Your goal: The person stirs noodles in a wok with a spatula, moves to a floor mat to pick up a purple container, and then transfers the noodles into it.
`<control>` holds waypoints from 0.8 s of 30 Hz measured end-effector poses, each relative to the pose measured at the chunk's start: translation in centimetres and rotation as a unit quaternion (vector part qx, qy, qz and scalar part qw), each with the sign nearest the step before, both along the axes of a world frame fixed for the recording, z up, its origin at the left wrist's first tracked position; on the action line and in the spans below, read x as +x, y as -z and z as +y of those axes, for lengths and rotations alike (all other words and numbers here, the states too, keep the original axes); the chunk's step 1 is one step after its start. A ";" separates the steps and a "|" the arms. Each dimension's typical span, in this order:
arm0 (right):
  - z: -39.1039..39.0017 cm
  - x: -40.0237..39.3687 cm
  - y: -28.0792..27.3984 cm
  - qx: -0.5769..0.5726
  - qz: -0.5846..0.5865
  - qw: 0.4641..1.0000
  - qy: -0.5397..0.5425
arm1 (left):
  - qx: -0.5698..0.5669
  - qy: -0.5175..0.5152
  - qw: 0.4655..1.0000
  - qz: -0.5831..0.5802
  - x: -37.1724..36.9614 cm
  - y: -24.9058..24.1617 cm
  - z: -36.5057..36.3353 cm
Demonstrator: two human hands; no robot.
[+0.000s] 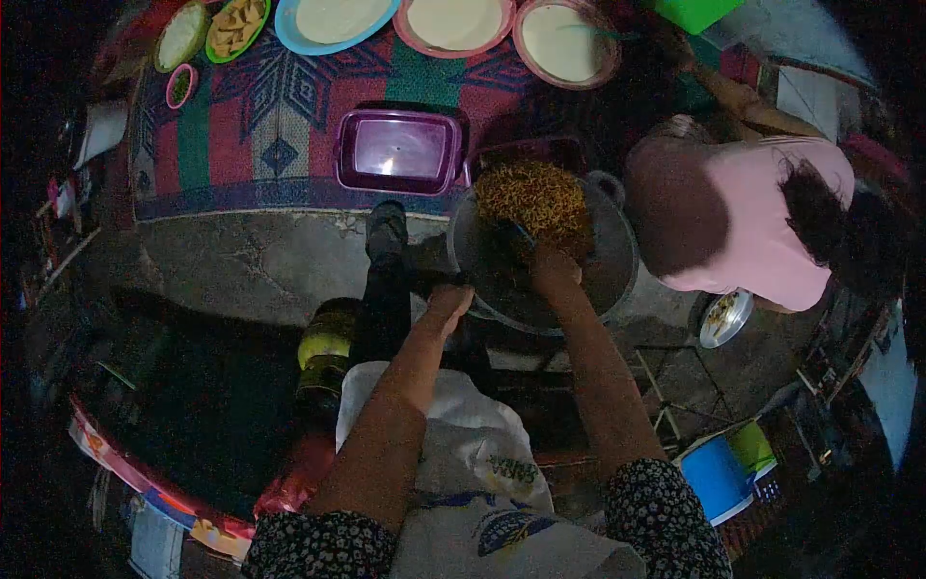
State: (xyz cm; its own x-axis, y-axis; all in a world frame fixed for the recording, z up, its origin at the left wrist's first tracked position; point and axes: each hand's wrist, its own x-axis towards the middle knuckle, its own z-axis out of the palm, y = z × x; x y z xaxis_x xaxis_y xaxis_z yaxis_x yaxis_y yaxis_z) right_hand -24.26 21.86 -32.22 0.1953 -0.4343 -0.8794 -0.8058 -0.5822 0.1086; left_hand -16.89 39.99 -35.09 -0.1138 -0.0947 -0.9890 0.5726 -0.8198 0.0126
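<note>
A large grey metal pan stands in front of me with yellow-brown noodles heaped at its far side. My right hand is closed around a dark utensil inside the pan, its head at the noodles' near edge. At the pan's left rim, my left hand is closed on something dark, perhaps the handle; what it grips is hard to make out. A purple tray lies beyond the pan to the left, with only a light reflection inside. Another dark purple tray is partly hidden behind the noodles.
Bowls of pale food and smaller dishes line the patterned mat. A person in pink sits close on the right, a metal plate beside them. A yellow-green gas cylinder stands at the left.
</note>
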 end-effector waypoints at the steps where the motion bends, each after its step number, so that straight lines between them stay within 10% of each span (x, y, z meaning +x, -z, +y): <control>1: 0.0 -0.5 1.0 0.000 -0.004 1.000 -0.009 | 0.000 -0.001 1.000 0.000 -0.7 1.1 0.4; 24: -0.7 2.2 0.1 0.027 0.067 0.997 0.001 | 0.047 0.035 0.995 -0.085 -1.4 0.1 -0.4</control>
State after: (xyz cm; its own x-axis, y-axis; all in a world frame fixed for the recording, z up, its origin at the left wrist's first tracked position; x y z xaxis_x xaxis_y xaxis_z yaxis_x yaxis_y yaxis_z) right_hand -22.06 21.18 -32.36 0.0729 -0.3851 -0.9200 -0.7875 -0.5882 0.1838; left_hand -18.34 39.55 -35.21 0.0535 0.0005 -0.9986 0.5093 -0.8602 0.0268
